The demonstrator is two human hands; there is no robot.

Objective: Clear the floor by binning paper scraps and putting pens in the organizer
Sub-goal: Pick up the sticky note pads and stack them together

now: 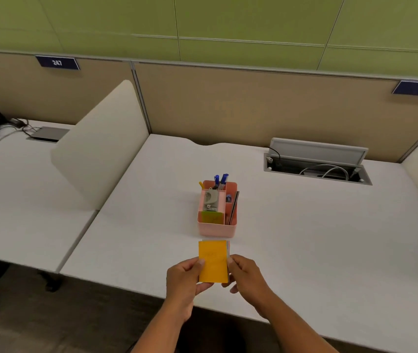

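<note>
Both hands are pinching a small stack of orange-yellow square sticky notes [213, 261] over the white tabletop [304, 238]: left hand [183, 278] grips its 9 o'clock edge, right hand [247, 275] its 3 o'clock edge. The pink plastic desk organizer [216, 229] with blue pens [220, 180] sits just beyond at 12 o'clock.

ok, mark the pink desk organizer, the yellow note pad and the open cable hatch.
pink plastic desk organizer [216, 229]: head view, front wall.
yellow sticky-note pad [213, 261]: head view, top sheet.
open grey cable hatch [317, 151]: head view, raised lid.
</note>
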